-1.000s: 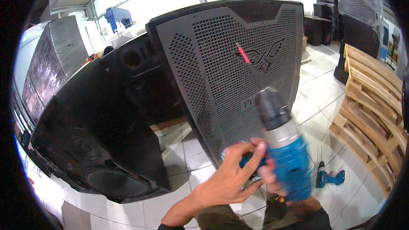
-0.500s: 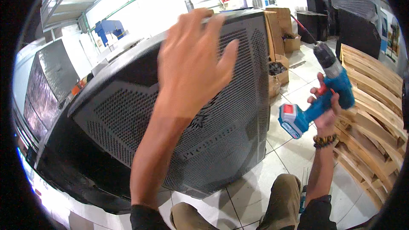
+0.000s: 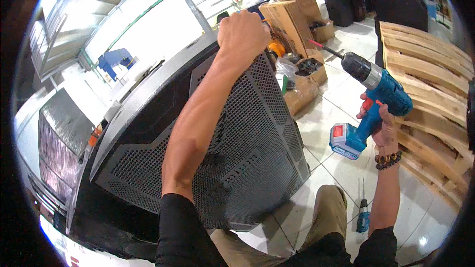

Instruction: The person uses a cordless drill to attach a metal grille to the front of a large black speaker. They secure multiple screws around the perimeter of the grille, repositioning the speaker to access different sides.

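Note:
A large black speaker cabinet (image 3: pixel 148 195) with a perforated metal grille (image 3: pixel 262 143) stands tilted in front of me. My left hand (image 3: pixel 243 32) is closed over its upper far corner, knuckles up; the fingertips are hidden behind the edge. In my right hand (image 3: pixel 385 136) is a blue cordless drill (image 3: pixel 388 94), gripped by its handle with fingers near the red trigger. Its long bit, red toward the tip, points up and left, apart from the cabinet.
A second blue power tool (image 3: pixel 363 221) lies on the tiled floor by my right forearm. Wooden slats (image 3: pixel 430 66) are stacked at the right. Beyond the cabinet are a tall cardboard box (image 3: pixel 287 25) and an open carton (image 3: pixel 321 75) of black parts. Black boxes (image 3: pixel 339 7) stand farther back.
My left hand has gone from open fingers above the grille to a closed hold on the cabinet's corner. The cabinet leans more to the left. The drill stays in my right hand, its bit turned further left.

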Demonstrator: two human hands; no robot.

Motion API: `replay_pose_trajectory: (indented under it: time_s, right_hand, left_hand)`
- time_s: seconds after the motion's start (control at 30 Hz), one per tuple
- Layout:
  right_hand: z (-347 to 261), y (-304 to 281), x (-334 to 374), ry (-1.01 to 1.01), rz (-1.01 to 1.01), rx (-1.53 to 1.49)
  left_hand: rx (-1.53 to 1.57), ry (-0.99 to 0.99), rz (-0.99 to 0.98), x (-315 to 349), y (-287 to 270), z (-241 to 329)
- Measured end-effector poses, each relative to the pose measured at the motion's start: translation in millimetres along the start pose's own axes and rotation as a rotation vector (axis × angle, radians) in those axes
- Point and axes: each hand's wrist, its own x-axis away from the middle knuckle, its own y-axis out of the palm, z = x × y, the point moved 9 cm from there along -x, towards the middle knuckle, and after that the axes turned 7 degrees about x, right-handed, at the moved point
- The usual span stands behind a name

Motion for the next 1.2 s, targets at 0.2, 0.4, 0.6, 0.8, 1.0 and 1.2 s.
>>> replay_pose_trajectory:
  time_s: [0.2, 0.4, 0.6, 0.8, 1.0, 1.2]
  right_hand:
    - [-5, -31, 12, 0.099, -0.001, -0.015]
    - [8, -34, -61, 0.176, -0.131, -0.035]
    - [64, 19, -179, 0.272, -0.352, -0.082]
    - [109, 32, -215, 0.338, -0.467, -0.069]
    - [134, 55, -222, 0.321, -0.556, -0.178]
    - [129, 52, -226, 0.296, -0.525, -0.109]
  left_hand:
    - [-0.04, -0.007, 0.013, 6, -6, 6]
    - [0.021, -0.124, -0.067, 7, -17, -3]
    - [0.189, 0.023, -0.25, 8, -24, -6]
    - [0.322, 0.189, -0.642, -10, 15, 6]
    - [0.373, 0.164, -0.71, -14, 21, 6]
    - [0.367, 0.185, -0.712, -12, 23, 4]
